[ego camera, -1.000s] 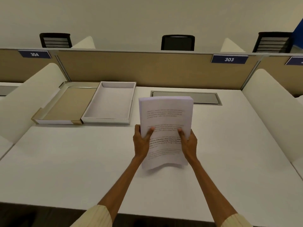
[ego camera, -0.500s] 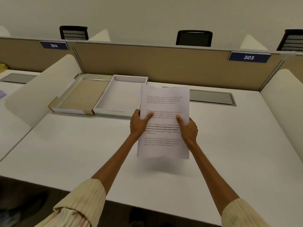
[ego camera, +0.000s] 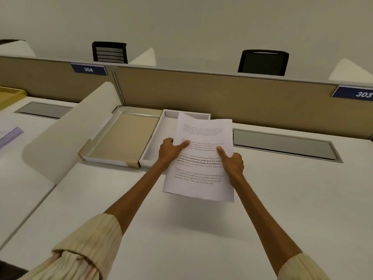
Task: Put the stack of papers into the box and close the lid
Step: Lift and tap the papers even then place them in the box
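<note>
I hold a stack of printed white papers [ego camera: 199, 178] above the desk, its far end over the right part of the open white box [ego camera: 155, 144]. My left hand [ego camera: 171, 151] grips the stack's left edge, thumb on top. My right hand [ego camera: 231, 162] grips the right edge the same way. The box's lid [ego camera: 121, 138], tan inside, lies open flat to the left of the box, joined along its side. Much of the box's inside is hidden behind the papers and my left hand.
A tan partition [ego camera: 222, 98] runs behind the box, with signs 304 and 303. A grey cable hatch [ego camera: 282, 144] is set in the white desk [ego camera: 181, 239] to the right. A curved white divider [ego camera: 66, 134] stands left of the lid. Black chairs are beyond the partition.
Both hands have carried the papers forward and left, from over the middle of the desk to partly over the box. The stack now lies flatter. My view has turned left.
</note>
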Demonstrator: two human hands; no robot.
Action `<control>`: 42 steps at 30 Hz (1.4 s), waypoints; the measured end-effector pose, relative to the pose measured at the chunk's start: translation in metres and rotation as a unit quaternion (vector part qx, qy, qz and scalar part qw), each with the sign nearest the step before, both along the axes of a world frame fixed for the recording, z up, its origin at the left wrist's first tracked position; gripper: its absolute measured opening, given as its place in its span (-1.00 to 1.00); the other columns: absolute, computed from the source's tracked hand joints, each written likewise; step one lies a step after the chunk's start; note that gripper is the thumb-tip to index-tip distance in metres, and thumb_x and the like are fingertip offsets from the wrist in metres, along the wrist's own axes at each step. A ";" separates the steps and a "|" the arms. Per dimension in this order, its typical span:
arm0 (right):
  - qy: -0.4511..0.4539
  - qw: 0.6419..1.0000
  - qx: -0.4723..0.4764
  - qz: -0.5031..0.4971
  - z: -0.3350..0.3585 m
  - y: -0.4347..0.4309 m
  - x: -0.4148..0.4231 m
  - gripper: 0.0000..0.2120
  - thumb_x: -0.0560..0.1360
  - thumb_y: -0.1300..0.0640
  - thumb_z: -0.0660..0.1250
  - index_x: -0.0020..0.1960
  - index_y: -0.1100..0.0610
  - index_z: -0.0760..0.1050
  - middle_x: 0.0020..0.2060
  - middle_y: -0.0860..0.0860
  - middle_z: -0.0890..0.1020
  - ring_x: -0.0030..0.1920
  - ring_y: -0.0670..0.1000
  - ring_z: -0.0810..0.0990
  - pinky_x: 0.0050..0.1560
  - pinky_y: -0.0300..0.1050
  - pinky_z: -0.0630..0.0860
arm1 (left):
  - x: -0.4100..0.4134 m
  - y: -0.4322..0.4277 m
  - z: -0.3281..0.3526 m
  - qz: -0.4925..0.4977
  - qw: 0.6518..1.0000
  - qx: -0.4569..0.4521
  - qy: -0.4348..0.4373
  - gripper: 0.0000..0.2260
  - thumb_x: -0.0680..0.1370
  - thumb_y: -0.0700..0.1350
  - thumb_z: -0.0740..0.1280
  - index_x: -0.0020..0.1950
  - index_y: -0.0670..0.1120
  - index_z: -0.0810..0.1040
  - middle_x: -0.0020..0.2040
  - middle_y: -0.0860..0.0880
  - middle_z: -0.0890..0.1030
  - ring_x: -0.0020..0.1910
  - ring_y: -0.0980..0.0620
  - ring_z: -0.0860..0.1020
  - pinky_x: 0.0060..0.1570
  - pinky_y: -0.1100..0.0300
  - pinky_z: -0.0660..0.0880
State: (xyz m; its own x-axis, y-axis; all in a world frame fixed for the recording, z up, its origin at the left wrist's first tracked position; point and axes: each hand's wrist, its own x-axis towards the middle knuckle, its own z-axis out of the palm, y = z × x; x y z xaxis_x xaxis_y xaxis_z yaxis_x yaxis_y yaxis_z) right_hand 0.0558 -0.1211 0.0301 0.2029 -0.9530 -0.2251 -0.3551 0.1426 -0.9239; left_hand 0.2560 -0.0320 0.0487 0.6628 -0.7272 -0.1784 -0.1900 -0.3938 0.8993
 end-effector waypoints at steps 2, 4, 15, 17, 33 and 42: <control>-0.004 1.000 0.013 -0.002 0.002 -0.008 0.033 -0.48 0.51 -0.19 0.34 0.17 0.26 0.53 0.08 0.19 0.68 0.01 0.21 0.70 0.09 0.09 0.64 | 0.036 -0.010 0.000 -0.002 1.000 0.006 0.012 -0.48 0.44 0.15 0.47 0.19 -0.20 0.47 0.09 -0.13 0.66 -0.02 -0.14 0.69 -0.02 -0.09 0.66; -0.004 1.000 0.026 -0.010 0.003 -0.018 0.064 -0.47 0.50 -0.19 0.35 0.17 0.26 0.51 0.08 0.19 0.67 0.02 0.21 0.69 0.12 0.12 0.63 | 0.068 -0.023 0.001 -0.003 1.000 0.014 0.025 -0.45 0.42 0.14 0.49 0.19 -0.23 0.49 0.10 -0.16 0.68 -0.02 -0.15 0.69 0.00 -0.11 0.66; 0.087 0.994 0.062 -0.032 -0.029 -0.082 0.168 -0.53 0.50 -0.21 0.34 0.04 0.22 0.46 0.07 0.21 0.67 0.00 0.21 0.69 0.02 0.02 0.60 | 0.168 -0.099 -0.041 -0.041 0.995 0.083 0.033 -0.46 0.46 0.12 0.46 0.24 -0.25 0.50 0.16 -0.20 0.65 0.07 -0.19 0.67 0.05 0.00 0.62; 0.105 0.992 0.062 -0.033 -0.037 -0.090 0.178 -0.51 0.51 -0.20 0.33 0.08 0.25 0.49 0.07 0.20 0.67 0.00 0.22 0.69 0.02 0.02 0.60 | 0.176 -0.109 -0.054 -0.046 0.994 0.097 0.028 -0.46 0.47 0.12 0.45 0.26 -0.25 0.48 0.18 -0.20 0.64 0.09 -0.19 0.66 0.08 -0.01 0.62; 0.219 0.974 0.059 -0.022 -0.073 -0.106 0.209 -0.47 0.56 -0.18 0.25 0.24 0.26 0.46 0.17 0.20 0.62 0.13 0.23 0.64 0.15 0.06 0.57 | 0.186 -0.128 -0.095 -0.052 0.978 0.157 -0.123 -0.53 0.51 0.15 0.38 0.14 -0.24 0.51 0.13 -0.19 0.64 0.06 -0.18 0.65 -0.13 0.13 0.49; 0.185 0.980 0.073 -0.013 -0.074 -0.107 0.209 -0.54 0.57 -0.10 0.28 0.26 0.26 0.46 0.20 0.21 0.61 0.16 0.23 0.62 0.16 0.05 0.55 | 0.179 -0.123 -0.098 -0.070 0.960 0.177 -0.203 -0.56 0.63 0.11 0.20 0.11 -0.29 0.55 0.09 -0.23 0.64 0.05 -0.18 0.63 -0.11 0.08 0.51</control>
State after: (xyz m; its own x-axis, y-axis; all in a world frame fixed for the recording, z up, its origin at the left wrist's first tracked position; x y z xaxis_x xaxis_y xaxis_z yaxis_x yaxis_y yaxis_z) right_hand 0.2646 -0.2279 -0.0434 0.0574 -0.9093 -0.4122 -0.6557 0.2770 -0.7024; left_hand 0.4347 -0.1550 -0.0490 0.6298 -0.7559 -0.1790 -0.5702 -0.6063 0.5543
